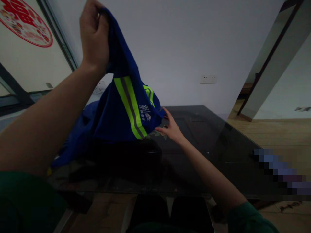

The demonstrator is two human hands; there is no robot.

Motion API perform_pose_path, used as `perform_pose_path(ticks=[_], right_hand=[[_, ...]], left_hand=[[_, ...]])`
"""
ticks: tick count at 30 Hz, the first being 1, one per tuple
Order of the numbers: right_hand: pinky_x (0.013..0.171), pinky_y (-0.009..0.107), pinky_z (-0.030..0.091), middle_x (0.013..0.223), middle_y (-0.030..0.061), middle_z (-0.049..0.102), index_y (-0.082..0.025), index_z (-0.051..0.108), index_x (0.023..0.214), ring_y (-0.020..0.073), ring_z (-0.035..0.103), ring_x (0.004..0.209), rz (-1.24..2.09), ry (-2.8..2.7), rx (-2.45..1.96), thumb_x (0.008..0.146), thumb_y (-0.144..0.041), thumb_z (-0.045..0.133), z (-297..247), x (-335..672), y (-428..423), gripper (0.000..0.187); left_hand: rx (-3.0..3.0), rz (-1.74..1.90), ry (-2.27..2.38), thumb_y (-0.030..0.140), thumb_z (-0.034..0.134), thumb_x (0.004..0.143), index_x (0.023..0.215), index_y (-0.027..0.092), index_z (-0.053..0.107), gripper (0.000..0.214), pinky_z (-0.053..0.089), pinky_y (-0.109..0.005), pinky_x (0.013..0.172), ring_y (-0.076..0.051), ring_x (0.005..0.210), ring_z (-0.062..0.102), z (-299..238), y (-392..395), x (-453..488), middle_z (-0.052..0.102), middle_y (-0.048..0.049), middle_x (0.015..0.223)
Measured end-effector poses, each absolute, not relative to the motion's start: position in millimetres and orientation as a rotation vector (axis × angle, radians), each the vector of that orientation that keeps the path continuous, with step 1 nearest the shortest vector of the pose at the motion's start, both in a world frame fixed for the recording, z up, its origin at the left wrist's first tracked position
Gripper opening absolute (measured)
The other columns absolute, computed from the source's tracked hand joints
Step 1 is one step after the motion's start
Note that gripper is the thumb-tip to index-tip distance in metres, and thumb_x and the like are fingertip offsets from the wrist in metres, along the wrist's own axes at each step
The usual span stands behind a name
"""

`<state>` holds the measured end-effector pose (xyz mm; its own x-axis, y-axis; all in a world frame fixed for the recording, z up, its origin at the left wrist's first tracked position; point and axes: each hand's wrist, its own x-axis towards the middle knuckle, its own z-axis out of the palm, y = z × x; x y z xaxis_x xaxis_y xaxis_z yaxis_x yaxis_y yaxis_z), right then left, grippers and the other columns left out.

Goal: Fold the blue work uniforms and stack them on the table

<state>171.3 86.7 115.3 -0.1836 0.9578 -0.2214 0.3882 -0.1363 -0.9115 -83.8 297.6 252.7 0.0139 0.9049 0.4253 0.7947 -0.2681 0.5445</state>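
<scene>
My left hand [94, 35] is raised high at the upper left, fingers closed on the top edge of a blue garment [121, 110] with yellow-green and grey reflective stripes. The cloth hangs down from it and spreads onto the dark glass table [206, 142]. My right hand [170, 127] reaches forward over the table and touches the garment's lower right edge near a small white print; its fingers are partly spread, and whether they pinch the cloth is hard to tell.
A dark heap [126, 161] lies on the table under the garment. A white wall with a socket plate [208, 79] stands behind. A window with a red round sticker [26, 22] is at left. Wooden floor and a doorway [257, 84] lie at right.
</scene>
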Motion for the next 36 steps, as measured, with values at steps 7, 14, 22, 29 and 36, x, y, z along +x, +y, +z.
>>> perform_pose_path(ticks=[7, 14, 22, 29, 36], right_hand=[[0.075, 0.034, 0.052, 0.094, 0.0070, 0.065, -0.018, 0.063, 0.091, 0.0195, 0.062, 0.087, 1.418, -1.419, -1.521, 0.081, -0.042, 0.060, 147, 202, 96, 0.026], [0.084, 0.035, 0.051, 0.102, 0.0087, 0.066, -0.017, 0.060, 0.099, 0.0181, 0.064, 0.092, 1.563, -1.527, -1.589, 0.077, -0.033, 0.065, 119, 234, 73, 0.028], [0.088, 0.037, 0.050, 0.104, 0.0089, 0.068, -0.018, 0.064, 0.099, 0.0200, 0.065, 0.092, 1.560, -1.625, -1.888, 0.075, -0.023, 0.067, 89, 276, 51, 0.025], [0.076, 0.034, 0.053, 0.108, 0.0125, 0.067, -0.017, 0.059, 0.117, 0.0204, 0.066, 0.086, 1.786, -1.559, -2.027, 0.075, -0.031, 0.072, 81, 285, 34, 0.046], [0.067, 0.029, 0.053, 0.094, 0.0063, 0.070, -0.019, 0.056, 0.118, 0.0177, 0.066, 0.077, 2.056, -1.237, -1.936, 0.072, -0.029, 0.071, 81, 259, 23, 0.050]], left_hand=[[2.046, 0.893, 1.710, 0.036, -0.008, 0.089, 0.118, 0.005, 0.053, 0.074, 0.038, -0.028, 0.074, -0.018, 0.109, 0.057, 250, 257, -44, 0.058, 0.0045, 0.112], [2.115, 0.507, 1.238, 0.023, 0.047, 0.090, 0.095, 0.011, 0.064, 0.022, 0.043, -0.037, 0.093, -0.020, 0.101, 0.059, 140, 213, -55, 0.065, -0.0062, 0.099], [2.003, 0.171, 1.266, 0.034, 0.048, 0.087, 0.130, 0.019, 0.049, 0.045, 0.033, -0.046, 0.107, -0.026, 0.123, 0.044, 95, 120, -115, 0.051, -0.0112, 0.129], [1.601, -0.271, 1.471, 0.060, 0.053, 0.073, 0.129, 0.011, 0.050, 0.074, 0.042, -0.042, 0.100, -0.032, 0.119, 0.054, 93, 47, -182, 0.056, -0.0179, 0.131], [1.522, -0.408, 1.215, 0.063, 0.060, 0.070, 0.125, 0.015, 0.056, 0.073, 0.042, -0.038, 0.102, -0.032, 0.120, 0.054, 120, -14, -138, 0.057, -0.0160, 0.132]])
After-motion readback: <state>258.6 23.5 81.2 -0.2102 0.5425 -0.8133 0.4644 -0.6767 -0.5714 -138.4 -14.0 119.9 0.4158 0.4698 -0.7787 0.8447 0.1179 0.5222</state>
